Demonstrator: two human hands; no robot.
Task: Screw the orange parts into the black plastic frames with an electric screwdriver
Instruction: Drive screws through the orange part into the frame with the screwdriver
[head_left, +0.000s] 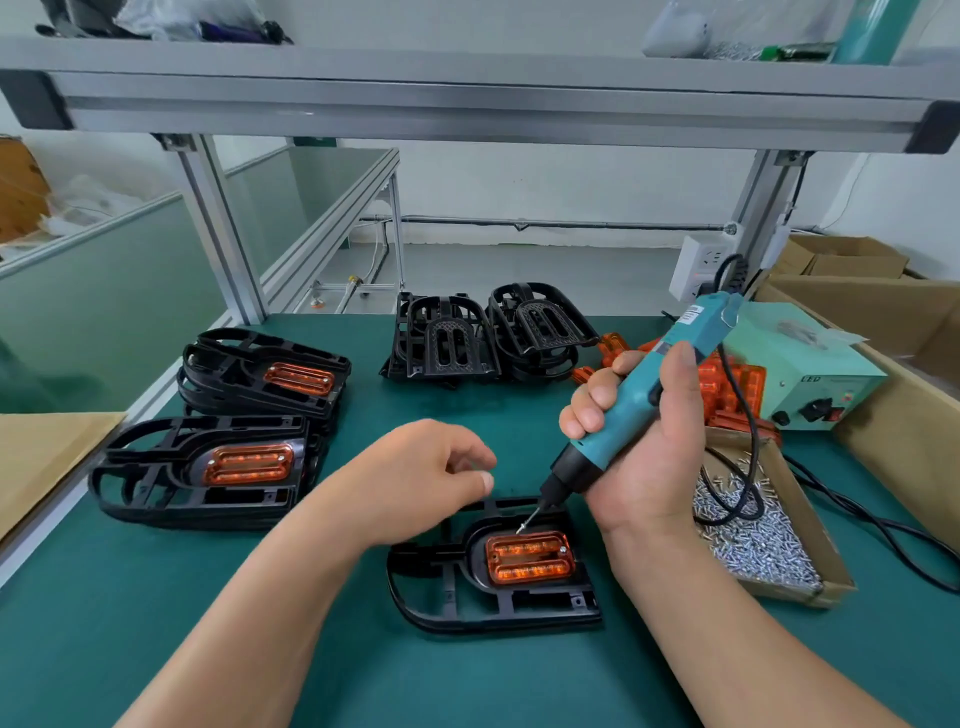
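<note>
A: What lies nearest on the table (363, 649)?

B: One frame (493, 597), with an orange part (530, 558) seated in its pocket. A screw head shows at the part's right end. None can be made out at the left end.

A: And the hands?

B: The right hand (644, 447) is wrapped round the screwdriver (623, 410), held slanted. Its bit (527, 519) points down at the part's far left corner and seems to carry a screw. The left hand (426, 467) hovers just behind the frame with its fingers loosely curled. Nothing shows between them, and it touches neither frame nor tool.

A: So this frame is about half done?

B: Likely so: one screw in, the second about to be driven.

A: Is there stock to go on with?

B: Plenty. A box (826, 571) of screws (763, 545) sits right of the frame.

A: What is finished?

B: Further back on the left are the done stacks (218, 467), two piles whose top frames hold parts with screw heads at both ends. How many lie beneath cannot be counted.

A: And what is left?

B: At the far edge stand the bare frames (447, 343), two piles with no orange in them. Right of these lie the spare parts (732, 389), partly hidden by the right hand, beside a power unit (810, 364). So a good share remains.
</note>
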